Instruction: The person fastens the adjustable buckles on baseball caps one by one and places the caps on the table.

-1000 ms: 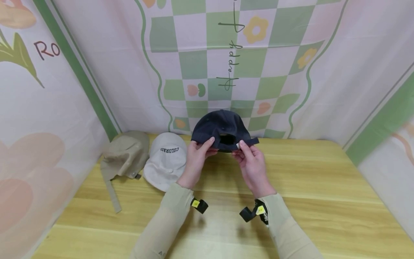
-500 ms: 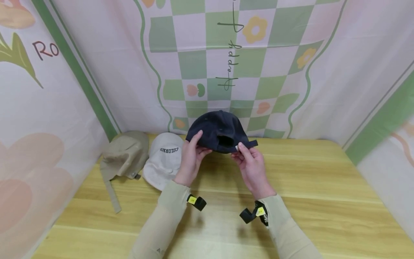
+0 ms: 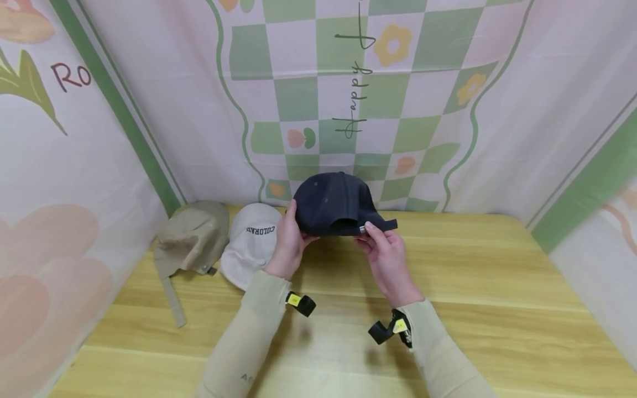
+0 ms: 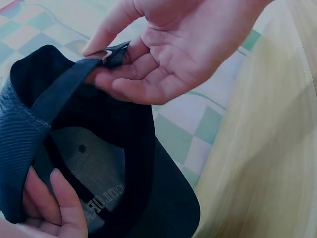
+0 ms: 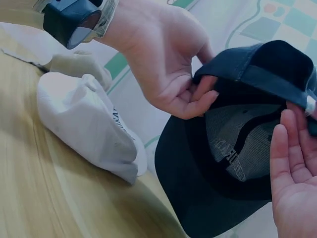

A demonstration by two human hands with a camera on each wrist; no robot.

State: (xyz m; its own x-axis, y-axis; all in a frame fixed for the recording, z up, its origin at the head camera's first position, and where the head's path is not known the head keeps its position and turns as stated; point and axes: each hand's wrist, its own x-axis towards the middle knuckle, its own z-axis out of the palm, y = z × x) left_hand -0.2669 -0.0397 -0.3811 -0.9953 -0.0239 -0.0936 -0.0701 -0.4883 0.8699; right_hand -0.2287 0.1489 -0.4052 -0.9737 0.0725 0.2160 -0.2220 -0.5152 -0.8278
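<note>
Both hands hold up a dark navy baseball cap [image 3: 328, 202] near the back of the table, its rear opening toward the head camera. My left hand [image 3: 288, 243] grips the cap's left side, thumb outside and fingers tucked inside the rim, as the right wrist view shows. With thumb and fingers, my right hand [image 3: 387, 257] pinches the back strap [image 4: 74, 84] at its small metal buckle [image 5: 310, 105]. The strap's loose end sticks out to the right beyond the thumb. In the left wrist view the cap's inside and its brim [image 4: 173, 193] show, with stitching on the lining.
A light grey cap [image 3: 251, 249] lettered "COLORAD" lies on the wooden table [image 3: 473, 309], left of the hands. Beside it at the far left sits a beige cap [image 3: 194, 232] with its strap hanging loose. A printed curtain [image 3: 343, 99] stands right behind the table.
The left hand has shifted left along the rim and now grips the cap's side. The cap has turned and tilted, its rear opening looking narrower. The right hand stays at the buckle.
</note>
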